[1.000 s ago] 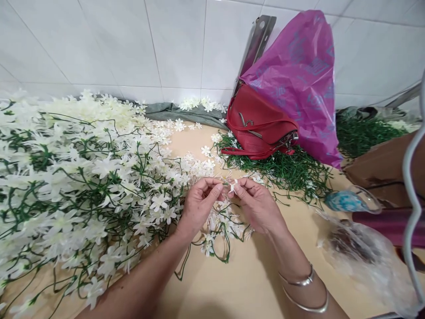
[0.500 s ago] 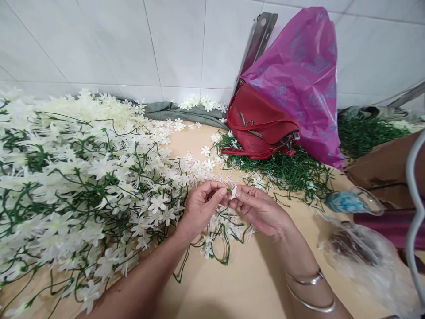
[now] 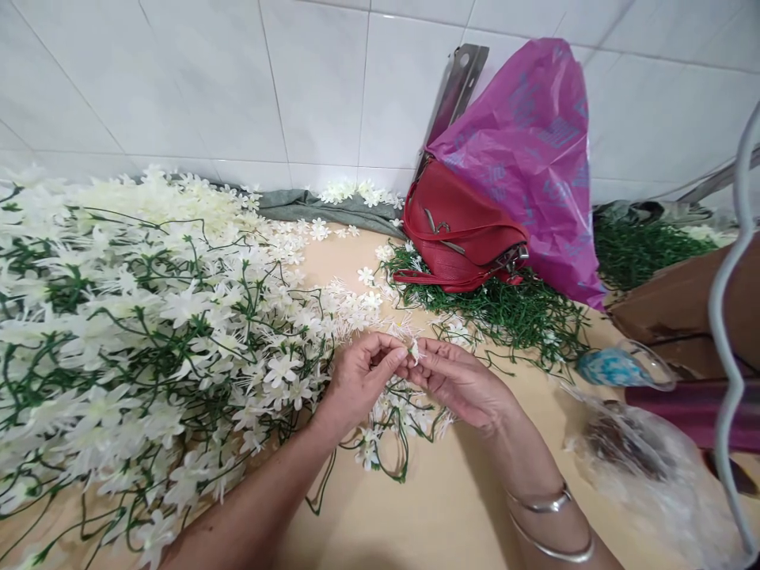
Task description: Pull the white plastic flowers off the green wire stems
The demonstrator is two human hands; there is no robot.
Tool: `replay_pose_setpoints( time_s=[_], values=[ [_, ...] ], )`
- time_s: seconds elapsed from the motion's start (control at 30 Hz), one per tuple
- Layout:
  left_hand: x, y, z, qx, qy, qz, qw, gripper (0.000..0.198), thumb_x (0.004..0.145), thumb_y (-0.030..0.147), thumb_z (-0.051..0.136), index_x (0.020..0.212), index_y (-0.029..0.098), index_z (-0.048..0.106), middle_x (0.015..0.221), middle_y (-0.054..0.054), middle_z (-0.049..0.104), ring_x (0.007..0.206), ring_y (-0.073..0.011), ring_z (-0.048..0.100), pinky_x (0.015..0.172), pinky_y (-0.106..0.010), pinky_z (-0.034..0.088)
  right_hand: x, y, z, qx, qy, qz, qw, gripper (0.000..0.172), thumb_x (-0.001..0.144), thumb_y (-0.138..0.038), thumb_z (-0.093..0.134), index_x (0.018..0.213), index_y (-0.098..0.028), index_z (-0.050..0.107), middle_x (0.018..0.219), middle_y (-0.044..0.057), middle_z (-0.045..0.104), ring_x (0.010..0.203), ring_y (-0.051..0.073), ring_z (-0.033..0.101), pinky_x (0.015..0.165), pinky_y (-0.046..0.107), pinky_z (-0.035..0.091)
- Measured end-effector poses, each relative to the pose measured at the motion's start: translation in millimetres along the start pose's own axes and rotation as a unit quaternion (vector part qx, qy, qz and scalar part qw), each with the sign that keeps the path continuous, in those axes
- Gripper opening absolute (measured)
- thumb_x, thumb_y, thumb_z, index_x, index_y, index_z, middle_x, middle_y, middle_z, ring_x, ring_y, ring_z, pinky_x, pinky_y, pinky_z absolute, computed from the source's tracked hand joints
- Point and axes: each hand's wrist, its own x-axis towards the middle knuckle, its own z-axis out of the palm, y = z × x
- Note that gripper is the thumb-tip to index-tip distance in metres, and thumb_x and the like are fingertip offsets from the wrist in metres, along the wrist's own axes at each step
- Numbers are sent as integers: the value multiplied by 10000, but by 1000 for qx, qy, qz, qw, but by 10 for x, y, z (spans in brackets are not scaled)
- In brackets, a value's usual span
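Note:
Between my fingertips is a small white artificial flower with a bit of green at its base. My left hand pinches it at the green end, thumb against forefinger. From the other side my right hand grips the white petals, its wrist ringed by silver bangles. The two hands meet at the fingertips, low over the table. A large heap of white artificial flowers on green stems lies to the left, close to my left forearm. Below my hands a few flowers on looped green stems rest on the table.
A red handbag sits on green plastic stems by the tiled wall, a pink plastic bag behind it. To the right lie a clear plastic bag, a blue-patterned item, a cardboard box and a hanging grey cable.
The view has shifted slightly, so the surroundings sit a little lower. Both hands keep hold of the small flower, which has turned a little between the fingertips.

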Motion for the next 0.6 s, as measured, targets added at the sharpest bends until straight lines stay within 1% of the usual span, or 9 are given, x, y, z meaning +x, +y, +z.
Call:
replay_pose_setpoints(
  time_s=[0.07,0.23,0.37,0.43,0.5,0.6],
  values=[
    [-2,3,3,4,-9,-4,1000,330,909,475,727,881,149,682,795,-48,726,722,-154,692,741,-290,585,10,12,10,1,-6,-2,1000,275,687,-373,949,759,-184,762,734,15,703,670,120,604,670,227,515],
    [-3,-11,-14,35,-6,-8,999,294,939,444,690,902,153,664,777,-36,705,713,-158,692,741,-296,582,57,81,-32,-10,-10,-3,1000,307,736,-424,918,794,-171,754,739,11,683,699,121,607,705,236,495],
    [6,-28,-19,38,-4,3,999,281,938,422,694,898,145,663,793,-44,714,715,-160,694,734,-298,577,78,110,-55,1,-21,-6,1000,308,742,-414,918,799,-174,734,745,0,677,712,118,612,743,249,495],
    [6,-22,-9,30,1,7,1000,274,936,416,698,905,147,664,804,-44,719,714,-153,686,728,-290,569,69,97,-38,12,-16,-14,1000,302,739,-397,922,803,-179,722,749,-6,677,712,117,617,758,258,504],
    [0,-2,7,28,9,8,1000,276,932,423,703,889,154,660,769,-28,704,685,-138,658,693,-265,544,47,66,-11,23,-4,-25,999,297,733,-372,929,847,-190,724,759,-16,682,696,113,619,749,259,517],
    [-13,37,27,38,14,7,999,285,934,437,695,861,165,649,715,-3,666,616,-110,580,606,-225,466,1,2,12,33,13,-30,999,322,733,-357,929,942,-203,739,777,-26,693,676,99,632,719,236,528]
  ],
)
